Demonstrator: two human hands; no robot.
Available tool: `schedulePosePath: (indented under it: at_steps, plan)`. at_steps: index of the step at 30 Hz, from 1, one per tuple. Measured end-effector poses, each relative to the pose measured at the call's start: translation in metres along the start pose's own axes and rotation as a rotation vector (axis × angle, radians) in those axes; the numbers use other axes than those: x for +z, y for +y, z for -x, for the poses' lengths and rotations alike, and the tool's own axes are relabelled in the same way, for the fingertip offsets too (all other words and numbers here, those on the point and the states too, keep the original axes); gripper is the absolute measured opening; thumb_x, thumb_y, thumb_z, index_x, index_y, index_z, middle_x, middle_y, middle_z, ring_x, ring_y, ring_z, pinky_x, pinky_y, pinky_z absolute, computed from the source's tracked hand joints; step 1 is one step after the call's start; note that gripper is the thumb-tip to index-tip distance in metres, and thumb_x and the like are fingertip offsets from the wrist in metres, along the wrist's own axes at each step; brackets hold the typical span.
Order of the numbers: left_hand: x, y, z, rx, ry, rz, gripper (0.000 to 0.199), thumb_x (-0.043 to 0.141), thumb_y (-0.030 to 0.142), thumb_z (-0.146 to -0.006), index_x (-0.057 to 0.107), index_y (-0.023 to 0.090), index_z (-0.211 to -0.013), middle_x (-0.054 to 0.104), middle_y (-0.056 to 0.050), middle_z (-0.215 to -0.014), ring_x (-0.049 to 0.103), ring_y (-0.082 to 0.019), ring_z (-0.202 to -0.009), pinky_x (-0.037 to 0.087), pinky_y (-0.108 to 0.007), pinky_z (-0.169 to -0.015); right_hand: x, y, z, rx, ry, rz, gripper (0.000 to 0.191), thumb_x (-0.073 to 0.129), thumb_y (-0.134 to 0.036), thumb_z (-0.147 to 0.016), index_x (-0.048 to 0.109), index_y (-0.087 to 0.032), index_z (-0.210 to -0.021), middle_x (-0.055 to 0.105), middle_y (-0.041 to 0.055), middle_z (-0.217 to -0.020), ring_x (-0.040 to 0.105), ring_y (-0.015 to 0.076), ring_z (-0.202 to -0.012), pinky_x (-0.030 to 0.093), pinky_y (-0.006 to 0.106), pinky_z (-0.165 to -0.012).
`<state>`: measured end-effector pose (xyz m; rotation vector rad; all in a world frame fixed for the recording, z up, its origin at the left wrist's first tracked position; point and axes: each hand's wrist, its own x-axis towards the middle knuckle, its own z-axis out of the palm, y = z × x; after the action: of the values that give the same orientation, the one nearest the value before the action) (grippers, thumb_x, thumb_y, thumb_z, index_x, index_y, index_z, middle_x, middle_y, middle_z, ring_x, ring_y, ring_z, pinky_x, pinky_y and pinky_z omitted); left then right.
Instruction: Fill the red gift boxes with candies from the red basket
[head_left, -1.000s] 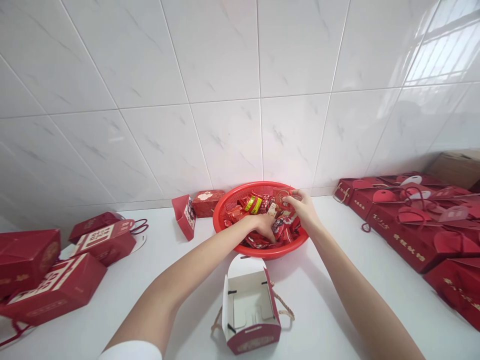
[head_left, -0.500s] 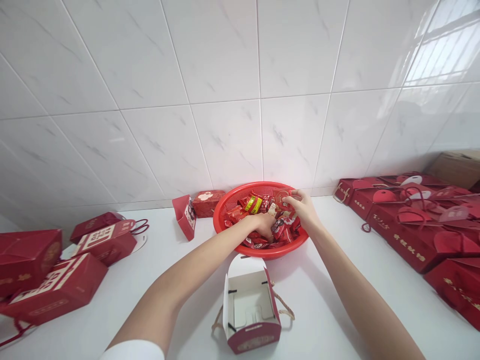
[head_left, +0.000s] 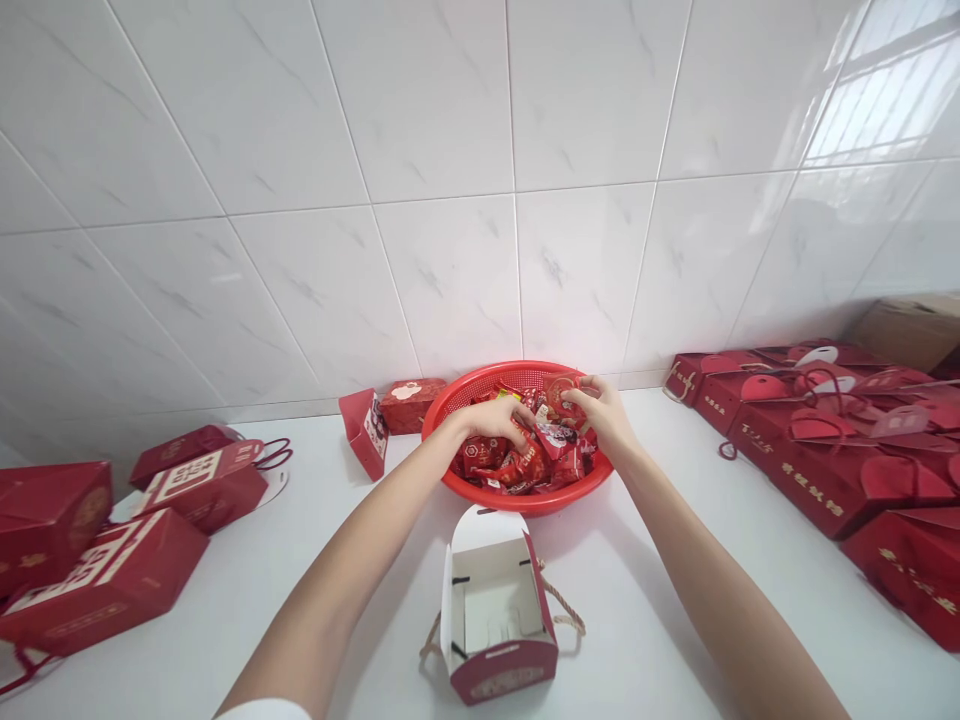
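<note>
A red plastic basket stands against the wall with several shiny red wrapped snack packets in it. My left hand reaches in from the left, its thumb and fingers apart over the packets; its fingertips touch the wrappers. At the basket's right side my right hand pinches a red see-through packet between thumb and fingers. Just in front of the basket stands an opened red gift box, white inside, with nothing in it. Its rope handles hang at the sides.
Red gift boxes with cord handles lie at the left. Rows of closed red boxes fill the right side, a brown carton behind them. Two small red boxes stand left of the basket. A tiled wall closes the back.
My left hand has lifted and shifted left out of the middle of the packets, uncovering some wrappers. My right hand keeps its pinch on the red packet. The view has shifted slightly.
</note>
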<state>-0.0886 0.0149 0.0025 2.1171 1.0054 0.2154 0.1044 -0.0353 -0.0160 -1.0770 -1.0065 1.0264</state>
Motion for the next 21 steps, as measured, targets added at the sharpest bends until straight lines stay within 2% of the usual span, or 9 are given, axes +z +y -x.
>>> schedulePosePath:
  at_steps: [3, 8, 13, 16, 19, 21]
  plan:
    - [-0.007, -0.008, 0.011, 0.013, 0.087, 0.113, 0.038, 0.082, 0.02, -0.052, 0.08, 0.021, -0.09, 0.076, 0.0, -0.095, 0.067, -0.027, -0.101, 0.05, -0.03, -0.088, 0.0, -0.001, 0.001, 0.008, -0.004, 0.014, 0.028, 0.071, -0.032, -0.055, 0.059, -0.023, -0.078, 0.07, 0.0011, -0.075, 0.066, 0.0202, -0.07, 0.051, 0.03, -0.057]
    - [-0.007, -0.015, 0.021, 0.045, 0.144, 0.288, 0.043, 0.083, 0.022, -0.055, 0.076, 0.019, -0.097, 0.074, -0.005, -0.108, 0.063, -0.026, -0.113, 0.046, -0.037, -0.101, -0.001, -0.001, 0.002, 0.012, -0.008, 0.023, 0.031, 0.073, -0.033, -0.056, 0.059, -0.023, -0.082, 0.07, 0.0005, -0.075, 0.066, 0.0196, -0.066, 0.05, 0.029, -0.051]
    - [-0.005, -0.013, 0.022, 0.126, 0.261, 0.378, 0.043, 0.084, 0.024, -0.057, 0.072, 0.019, -0.097, 0.07, -0.006, -0.118, 0.061, -0.025, -0.117, 0.044, -0.038, -0.103, -0.001, 0.001, 0.002, 0.01, -0.045, 0.014, 0.031, 0.074, -0.033, -0.06, 0.059, -0.022, -0.084, 0.07, 0.0005, -0.074, 0.066, 0.0196, -0.066, 0.053, 0.03, -0.054]
    - [-0.005, -0.013, 0.022, 0.136, 0.285, 0.433, 0.045, 0.085, 0.025, -0.057, 0.07, 0.019, -0.099, 0.071, -0.005, -0.108, 0.064, -0.023, -0.106, 0.047, -0.036, -0.096, -0.001, 0.0, 0.003, 0.018, -0.059, 0.029, 0.028, 0.073, -0.032, -0.064, 0.06, -0.022, -0.086, 0.07, 0.0004, -0.075, 0.067, 0.019, -0.068, 0.055, 0.029, -0.057]
    - [-0.004, -0.014, 0.021, 0.123, 0.258, 0.477, 0.051, 0.085, 0.029, -0.059, 0.066, 0.018, -0.105, 0.07, 0.0, -0.087, 0.066, -0.018, -0.086, 0.049, -0.034, -0.087, 0.001, -0.004, 0.005, 0.094, -0.109, 0.052, 0.023, 0.07, -0.031, -0.071, 0.059, -0.022, -0.089, 0.071, 0.0013, -0.083, 0.069, 0.0187, -0.069, 0.056, 0.028, -0.056]
    - [-0.003, -0.015, 0.02, 0.126, 0.255, 0.481, 0.052, 0.084, 0.033, -0.061, 0.065, 0.018, -0.107, 0.069, 0.001, -0.08, 0.066, -0.017, -0.08, 0.048, -0.033, -0.084, 0.002, -0.008, 0.007, 0.152, -0.16, 0.077, 0.02, 0.068, -0.03, -0.076, 0.059, -0.021, -0.091, 0.07, 0.0022, -0.089, 0.07, 0.0182, -0.07, 0.056, 0.026, -0.053]
